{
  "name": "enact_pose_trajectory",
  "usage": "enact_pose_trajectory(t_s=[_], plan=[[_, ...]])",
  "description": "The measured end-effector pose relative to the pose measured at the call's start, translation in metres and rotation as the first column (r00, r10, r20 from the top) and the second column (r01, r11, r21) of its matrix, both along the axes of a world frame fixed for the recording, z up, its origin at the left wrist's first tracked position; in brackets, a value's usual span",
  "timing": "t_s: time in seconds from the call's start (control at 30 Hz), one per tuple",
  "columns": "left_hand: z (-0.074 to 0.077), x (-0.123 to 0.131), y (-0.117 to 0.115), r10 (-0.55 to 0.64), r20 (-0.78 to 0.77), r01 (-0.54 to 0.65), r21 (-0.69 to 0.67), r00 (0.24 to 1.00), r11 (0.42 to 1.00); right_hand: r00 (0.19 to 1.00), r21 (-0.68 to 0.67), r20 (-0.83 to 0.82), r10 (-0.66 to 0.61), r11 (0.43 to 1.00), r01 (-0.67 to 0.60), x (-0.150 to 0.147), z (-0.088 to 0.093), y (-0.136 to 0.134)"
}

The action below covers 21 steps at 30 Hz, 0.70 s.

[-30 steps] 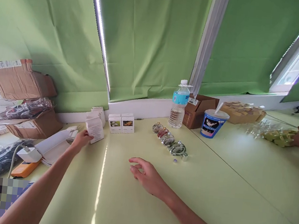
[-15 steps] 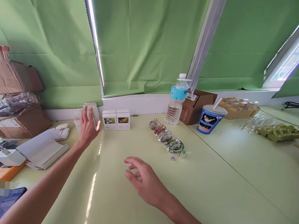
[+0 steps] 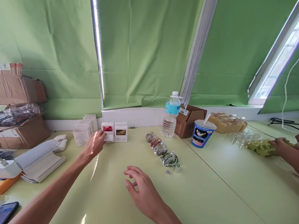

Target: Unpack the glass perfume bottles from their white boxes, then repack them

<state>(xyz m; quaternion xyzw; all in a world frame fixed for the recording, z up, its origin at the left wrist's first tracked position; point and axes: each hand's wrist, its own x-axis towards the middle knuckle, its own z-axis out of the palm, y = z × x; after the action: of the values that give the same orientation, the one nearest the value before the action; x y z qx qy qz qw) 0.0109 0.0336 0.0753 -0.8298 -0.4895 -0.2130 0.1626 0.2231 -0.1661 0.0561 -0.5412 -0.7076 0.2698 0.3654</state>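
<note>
My left hand [image 3: 95,145] reaches to the back of the table. Its fingers are closed at the left edge of a white picture card [image 3: 109,137], at the front of a small upright stack that shows a red flower picture. Beside it stands a second card stack [image 3: 121,132] with a yellow flower picture. More white cards [image 3: 82,135] stand upright to the left of this hand. My right hand [image 3: 142,191] hovers over the middle of the table, fingers curved and apart, holding nothing. Past it lies a row of wrapped bracelet-like trinkets [image 3: 161,149], with a small purple bead [image 3: 168,172] near them.
A water bottle [image 3: 170,117], a brown box [image 3: 187,121] and a blue cup with a straw [image 3: 202,133] stand at the back. At right another person's hands [image 3: 292,148] handle green pieces [image 3: 260,147]. Boxes [image 3: 14,130], a charger [image 3: 8,168] and a phone [image 3: 2,212] lie left.
My left hand has moved right, from the upright cards to the picture stack, and closed its fingers. The left stack's front picture has changed from white flowers to red. My right hand stays nearly still.
</note>
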Motion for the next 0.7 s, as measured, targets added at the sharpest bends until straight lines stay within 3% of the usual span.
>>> enact_pose_trajectory(t_s=[0.13, 0.23, 0.3, 0.37, 0.47, 0.53, 0.7], plan=[[0.004, 0.007, -0.057, 0.006, -0.007, -0.006, -0.027, 1.0, 1.0, 0.998, -0.017, -0.063, 0.02, 1.0, -0.021, -0.001, 0.0, 0.0], [0.003, 0.02, -0.114, 0.017, 0.09, -0.005, -0.134, 0.996, 0.991, 0.958, -0.157, -0.283, 0.037, 0.984, -0.084, -0.003, 0.001, 0.0], [0.004, 0.026, -0.146, -0.005, 0.277, 0.086, -0.282, 0.961, 0.956, 0.876, -0.272, -0.483, 0.015, 0.948, -0.167, -0.004, 0.004, -0.001], [0.008, 0.026, -0.166, -0.063, 0.398, 0.244, -0.421, 0.915, 0.874, 0.792, -0.343, -0.61, -0.018, 0.907, -0.244, -0.004, 0.007, -0.001], [0.011, 0.016, -0.171, -0.244, 0.453, 0.489, -0.569, 0.857, 0.662, 0.769, -0.362, -0.638, -0.035, 0.895, -0.26, -0.003, 0.01, -0.002], [0.009, 0.008, -0.164, -0.28, 0.493, 0.555, -0.605, 0.824, 0.571, 0.774, -0.368, -0.631, -0.054, 0.899, -0.237, -0.002, 0.011, -0.001], [-0.009, 0.003, -0.154, -0.093, 0.598, 0.522, -0.6, 0.796, 0.606, 0.728, -0.392, -0.68, -0.083, 0.88, -0.267, 0.0, 0.009, 0.001]])
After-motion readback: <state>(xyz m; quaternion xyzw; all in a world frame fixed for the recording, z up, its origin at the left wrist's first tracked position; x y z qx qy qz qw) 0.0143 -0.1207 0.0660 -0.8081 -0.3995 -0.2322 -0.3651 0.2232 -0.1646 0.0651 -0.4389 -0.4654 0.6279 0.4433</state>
